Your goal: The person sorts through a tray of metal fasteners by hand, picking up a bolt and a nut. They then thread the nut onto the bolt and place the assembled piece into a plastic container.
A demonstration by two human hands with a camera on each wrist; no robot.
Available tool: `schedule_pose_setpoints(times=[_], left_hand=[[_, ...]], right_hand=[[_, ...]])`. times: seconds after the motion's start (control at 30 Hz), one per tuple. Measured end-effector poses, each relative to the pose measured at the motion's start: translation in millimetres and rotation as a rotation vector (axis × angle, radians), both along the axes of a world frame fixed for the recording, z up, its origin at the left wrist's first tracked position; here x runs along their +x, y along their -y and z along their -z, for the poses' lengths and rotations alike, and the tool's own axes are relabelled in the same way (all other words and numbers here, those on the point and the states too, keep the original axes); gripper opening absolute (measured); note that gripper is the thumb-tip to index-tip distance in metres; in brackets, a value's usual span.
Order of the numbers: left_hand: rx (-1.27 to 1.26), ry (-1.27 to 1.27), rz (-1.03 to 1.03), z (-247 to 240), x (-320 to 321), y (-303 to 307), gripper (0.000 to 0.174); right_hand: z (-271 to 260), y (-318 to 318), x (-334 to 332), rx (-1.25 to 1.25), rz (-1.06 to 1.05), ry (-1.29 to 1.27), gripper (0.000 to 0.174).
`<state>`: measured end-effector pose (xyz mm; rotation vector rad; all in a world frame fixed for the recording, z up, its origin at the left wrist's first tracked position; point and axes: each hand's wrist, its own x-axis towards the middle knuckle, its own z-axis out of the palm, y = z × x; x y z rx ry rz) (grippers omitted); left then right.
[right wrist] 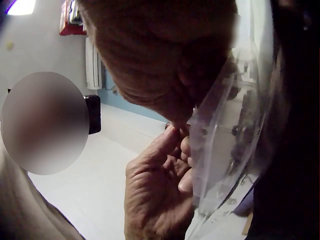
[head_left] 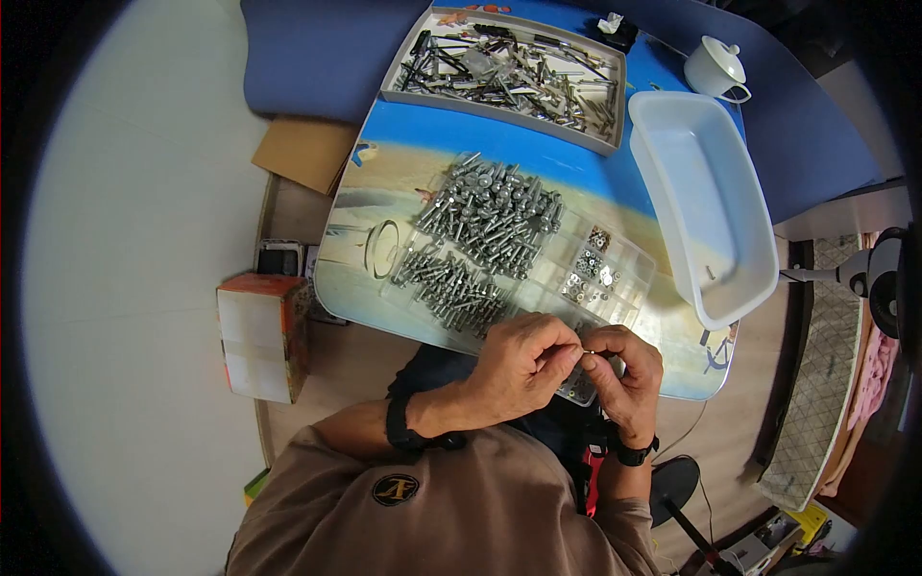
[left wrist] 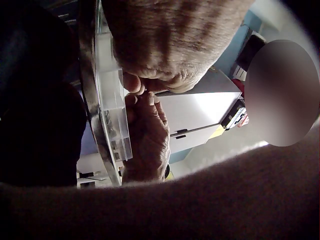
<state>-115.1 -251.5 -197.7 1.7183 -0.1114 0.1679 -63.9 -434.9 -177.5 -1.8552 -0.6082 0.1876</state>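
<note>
My left hand (head_left: pixel 523 367) and right hand (head_left: pixel 629 379) meet over the table's near edge. Thumbs and fingers of both pinch a small shiny metal piece (head_left: pixel 589 352), whose exact kind I cannot tell. Fingers largely cover it in both wrist views. Close under the hands lies a clear compartment box (head_left: pixel 631 257), with small nuts and washers (head_left: pixel 593 269) in some sections. To its left, bolts lie in two heaps, a larger upper heap (head_left: pixel 490 211) and a lower one (head_left: pixel 451 291), on clear plastic.
At the back, a shallow cardboard box (head_left: pixel 499 113) holds mixed metal hardware. A white plastic basin (head_left: pixel 687 173) stands on the right with one small screw (head_left: pixel 711 273) inside. Behind it sits a lidded white pot (head_left: pixel 715 69). A lamp arm (head_left: pixel 836 273) reaches in from the right.
</note>
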Motion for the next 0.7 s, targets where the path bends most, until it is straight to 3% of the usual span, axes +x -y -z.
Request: schedule_pose_setpoints(times=[0.17,0.47,0.7], left_hand=[[0.011,0.007,0.009,-1.8,-0.7,-1.8,0.009],[-0.037,-0.017,-0.053,-5.5,-2.8,-1.5,0.009],[-0.018,-0.059,-0.009,-2.4,-6.8,-5.4,0.014]], right_hand=[[-5.9,1.2,-1.9,-0.027,0.012,-0.066,0.02],[-5.1,-1.4,5.5,-0.084,-0.08,0.06,0.018],[-6.3,-0.6,-1.5,-0.076,-0.063,-0.051,0.015]])
